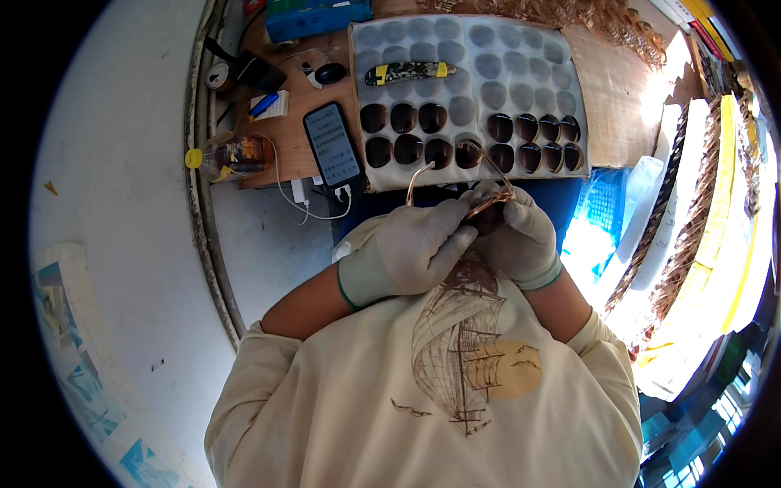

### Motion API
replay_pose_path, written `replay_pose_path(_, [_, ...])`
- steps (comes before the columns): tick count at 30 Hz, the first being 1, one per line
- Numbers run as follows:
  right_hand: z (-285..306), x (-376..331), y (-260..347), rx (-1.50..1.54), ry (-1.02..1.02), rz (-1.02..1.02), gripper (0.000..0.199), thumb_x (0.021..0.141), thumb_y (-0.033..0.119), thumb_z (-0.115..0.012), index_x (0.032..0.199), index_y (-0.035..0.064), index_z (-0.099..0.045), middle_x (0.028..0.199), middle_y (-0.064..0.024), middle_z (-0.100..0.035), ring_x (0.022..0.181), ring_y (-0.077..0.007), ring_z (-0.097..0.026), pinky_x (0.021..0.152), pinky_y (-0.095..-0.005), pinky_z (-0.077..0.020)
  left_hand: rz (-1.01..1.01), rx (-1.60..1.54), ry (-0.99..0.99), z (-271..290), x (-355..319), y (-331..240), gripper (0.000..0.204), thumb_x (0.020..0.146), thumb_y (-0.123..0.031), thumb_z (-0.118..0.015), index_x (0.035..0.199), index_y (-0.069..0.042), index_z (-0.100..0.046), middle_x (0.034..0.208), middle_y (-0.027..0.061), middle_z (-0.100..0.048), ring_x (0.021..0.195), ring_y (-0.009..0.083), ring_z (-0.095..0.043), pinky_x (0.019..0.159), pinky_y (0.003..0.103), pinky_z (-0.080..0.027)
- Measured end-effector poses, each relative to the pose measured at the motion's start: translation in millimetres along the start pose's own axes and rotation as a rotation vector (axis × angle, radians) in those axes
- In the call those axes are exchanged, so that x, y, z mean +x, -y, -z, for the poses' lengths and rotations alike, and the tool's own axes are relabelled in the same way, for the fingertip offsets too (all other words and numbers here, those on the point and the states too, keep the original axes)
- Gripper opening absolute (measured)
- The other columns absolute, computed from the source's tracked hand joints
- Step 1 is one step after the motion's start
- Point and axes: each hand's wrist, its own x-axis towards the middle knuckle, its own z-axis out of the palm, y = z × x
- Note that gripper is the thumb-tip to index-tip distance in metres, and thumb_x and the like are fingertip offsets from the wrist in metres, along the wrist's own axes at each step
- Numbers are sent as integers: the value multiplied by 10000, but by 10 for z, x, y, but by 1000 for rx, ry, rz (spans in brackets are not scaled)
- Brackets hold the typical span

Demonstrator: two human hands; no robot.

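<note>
In front of my chest, both gloved hands are closed around a pair of glasses [498, 200] with a brownish see-through frame. Its two temples stick up toward the tray. My left hand [419, 248] pinches one side of the frame, and my right hand [521, 236] grips the other side. A dark lens shows between the hands, partly hidden by the fingers. Just beyond them lies a white tray [472, 177] with rows of round hollows. Dark brown lenses [407, 149] fill several hollows in its two nearest rows. A patterned pocket knife with yellow tape [411, 73] rests across its far left part.
Left of the tray lie a lit phone [333, 146] with white cables, a bottle with a yellow cap [232, 157] and a blue box [317, 18]. A blue plastic basket [600, 203] and bundles of brown frames [691, 203] stand at the right.
</note>
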Motion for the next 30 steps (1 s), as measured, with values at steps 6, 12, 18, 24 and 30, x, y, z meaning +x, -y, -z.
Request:
replay_pose_path(6, [15, -16, 5, -36, -33, -45, 305, 922, 133, -689, 1158, -60, -675, 1136, -179, -707, 1056, -272, -688, 982, -418, -529, -1, 11, 18, 36, -29, -10, 183, 974, -118, -590, 1065, 40, -605, 735, 185, -650, 640, 351, -669, 575, 400, -517])
replay_pose_path(12, [-181, 16, 55, -465, -198, 32, 310, 953, 142, -658, 1171, -78, -673, 1088, -154, -718, 1003, -192, -682, 937, -341, -534, 146, -237, 10, 108, -27, -36, 247, 1012, -130, -523, 1169, 53, -578, 803, 142, -705, 684, 251, -701, 643, 348, -539])
replay_pose_path(18, [-236, -20, 115, -783, -324, 36, 290, 976, 157, -638, 1093, -99, -710, 940, -73, -716, 862, -92, -607, 794, -255, -497, 207, -388, 50, 100, -22, 69, 296, 1034, -159, -486, 1236, 47, -548, 874, 117, -696, 732, 174, -669, 674, 313, -526])
replay_pose_path(24, [-335, 21, 68, -768, -416, 93, 279, 980, 161, -646, 1079, -90, -718, 897, -28, -698, 819, -54, -562, 742, -235, -476, 352, -463, 76, 137, 62, 69, 250, 1030, -171, -497, 1138, 35, -587, 793, 100, -659, 697, 166, -643, 645, 317, -517])
replay_pose_path(30, [-434, -18, 118, -1101, -331, 113, 231, 966, 153, -666, 1012, -70, -708, 795, 12, -623, 739, -44, -502, 659, -233, -449, 368, -386, -4, 237, 67, -54, 180, 1006, -102, -532, 1073, 45, -610, 774, 94, -666, 681, 148, -656, 634, 308, -526])
